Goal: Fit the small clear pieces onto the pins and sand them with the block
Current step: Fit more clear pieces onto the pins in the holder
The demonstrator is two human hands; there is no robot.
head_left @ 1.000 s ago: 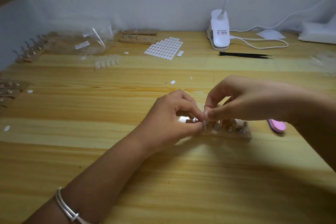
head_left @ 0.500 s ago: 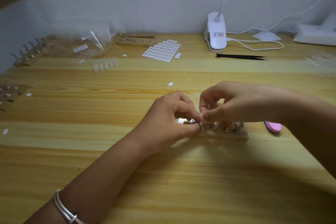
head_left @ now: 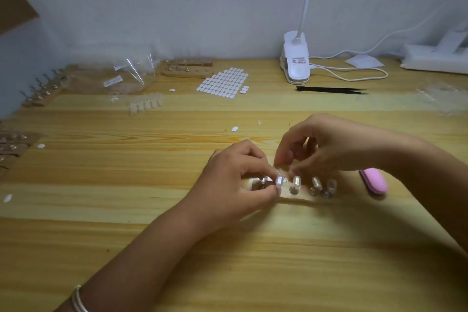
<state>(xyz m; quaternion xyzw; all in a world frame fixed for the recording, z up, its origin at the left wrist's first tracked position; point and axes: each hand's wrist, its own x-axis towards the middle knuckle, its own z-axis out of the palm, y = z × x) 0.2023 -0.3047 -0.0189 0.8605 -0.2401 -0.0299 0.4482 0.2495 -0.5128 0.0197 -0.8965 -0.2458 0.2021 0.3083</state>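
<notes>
A small wooden pin holder (head_left: 298,196) lies on the table in front of me. Several metal pins stand in it, each topped by a small clear piece (head_left: 296,182). My left hand (head_left: 235,185) pinches the leftmost pin with its clear piece (head_left: 279,181) between thumb and forefinger. Just above the holder, my right hand (head_left: 336,147) hovers with fingers curled, its fingertips close over the second piece; whether it holds anything is unclear. A pink sanding block (head_left: 374,181) lies on the table to the right of the holder, partly behind my right wrist.
A sheet of white oval stickers (head_left: 224,82), another wooden pin holder (head_left: 188,69), a clear plastic bag (head_left: 126,76) and a strip of clear tips (head_left: 145,104) lie at the back. Black tweezers (head_left: 331,89) and a white clip lamp (head_left: 295,61) stand behind. More pin holders (head_left: 43,88) line the left edge.
My right hand has lifted slightly off the pins, so the clear pieces on the holder now show. My left hand keeps its pinch on the leftmost pin.
</notes>
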